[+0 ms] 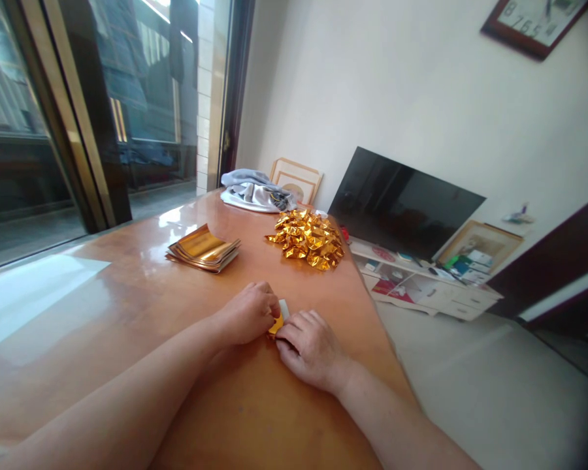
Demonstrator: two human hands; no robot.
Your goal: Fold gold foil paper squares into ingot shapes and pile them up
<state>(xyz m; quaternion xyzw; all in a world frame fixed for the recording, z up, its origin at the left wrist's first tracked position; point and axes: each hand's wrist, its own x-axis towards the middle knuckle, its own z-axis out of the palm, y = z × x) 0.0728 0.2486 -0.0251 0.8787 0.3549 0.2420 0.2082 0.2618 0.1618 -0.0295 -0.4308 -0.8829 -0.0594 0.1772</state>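
My left hand and my right hand meet on the orange wooden table, both closed around a small piece of gold foil paper with a white edge showing. Most of the paper is hidden under the fingers. Farther away on the table lies a stack of flat gold foil sheets to the left. A heap of several folded gold foil pieces sits to the right of the stack.
A grey and white cloth bundle lies at the table's far end, with a picture frame behind it. A dark TV screen leans on the wall over a low white cabinet. Glass doors are left.
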